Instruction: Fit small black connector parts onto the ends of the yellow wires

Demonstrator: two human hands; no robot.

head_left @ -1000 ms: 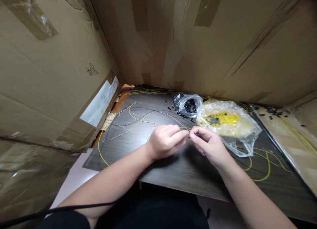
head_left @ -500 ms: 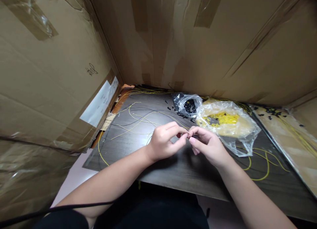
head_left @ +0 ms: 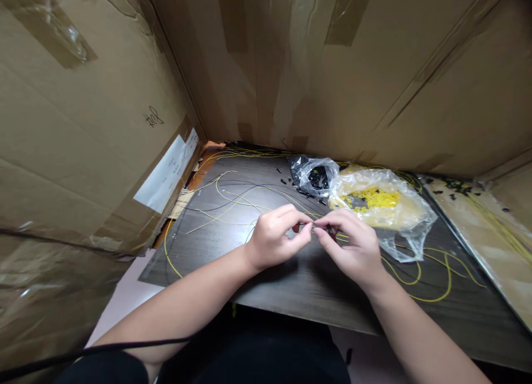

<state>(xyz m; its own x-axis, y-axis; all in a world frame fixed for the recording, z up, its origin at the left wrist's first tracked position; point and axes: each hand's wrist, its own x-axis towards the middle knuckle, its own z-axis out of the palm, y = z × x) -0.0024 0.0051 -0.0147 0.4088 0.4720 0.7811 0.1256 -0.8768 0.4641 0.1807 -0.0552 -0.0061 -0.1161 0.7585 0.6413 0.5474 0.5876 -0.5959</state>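
Only one bit of writing over there stands out, a dark handwritten scrawl [head_left: 154, 116] on the left cardboard wall [head_left: 87, 157], towards ten o'clock from the middle of the view. It runs tilted and opens with something like a hash sign; the looped strokes after it I can't make out for certain. Close by, nearer nine o'clock, a white paper label [head_left: 162, 172] on that same cardboard carries faint printed lines, too small to read.

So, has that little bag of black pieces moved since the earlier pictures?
No. Judged against the cardboard wall behind it, the bag of black pieces sits in the same place, with no visible shift either way.
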